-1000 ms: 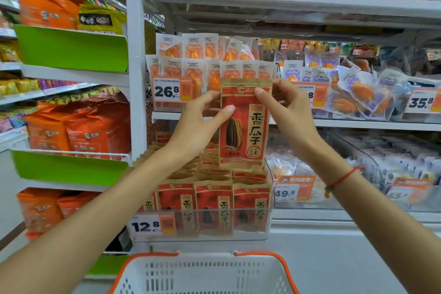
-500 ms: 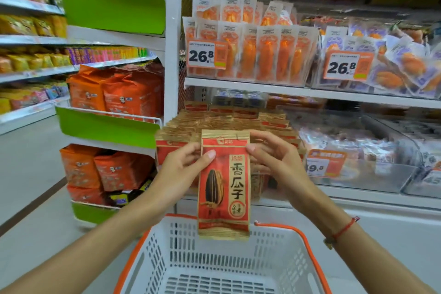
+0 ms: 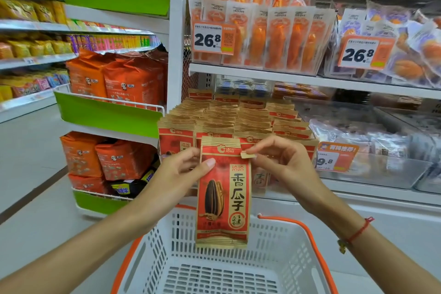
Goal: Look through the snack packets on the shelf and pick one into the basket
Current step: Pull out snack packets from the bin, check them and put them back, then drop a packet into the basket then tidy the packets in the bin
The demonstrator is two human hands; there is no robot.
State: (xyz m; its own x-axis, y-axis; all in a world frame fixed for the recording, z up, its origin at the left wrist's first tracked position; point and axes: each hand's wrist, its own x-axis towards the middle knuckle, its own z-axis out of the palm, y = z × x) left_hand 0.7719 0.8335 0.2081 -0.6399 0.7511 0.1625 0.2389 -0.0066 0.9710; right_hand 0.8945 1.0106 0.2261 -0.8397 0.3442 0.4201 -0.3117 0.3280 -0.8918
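So the sunflower seed packet (image 3: 223, 193) was hanging upright right above the white basket (image 3: 296, 258), its bottom edge about level with the basket's far rim, held up in front of the tray of matching packets (image 3: 229, 117) on the shelf. To me it looked like a light paper-type pouch, kinda stiff along the crimped seams top and bottom but soft and loose in the middle where the seeds shift around, so I figured it would flop or swing if I only held one corner. Not fragile really, though squeezing the belly would probably crunch stuff inside. My left hand (image 3: 177, 175) had it by the upper left edge, thumb across the front and fingers curled behind, and that seemed like the actual hold. My right hand (image 3: 279, 163) was pinching a little folded tab at the upper right edge between thumb and fingertips, other fingers curled in loosely. Best place to grab was that top seam area imo, flat and grippy, the glossy printed front looked a bit slick. Off to the right were the orange price tag (image 3: 336, 157) and bins of clear-wrapped snacks, with orange bags (image 3: 130, 80) on the green rack to the left
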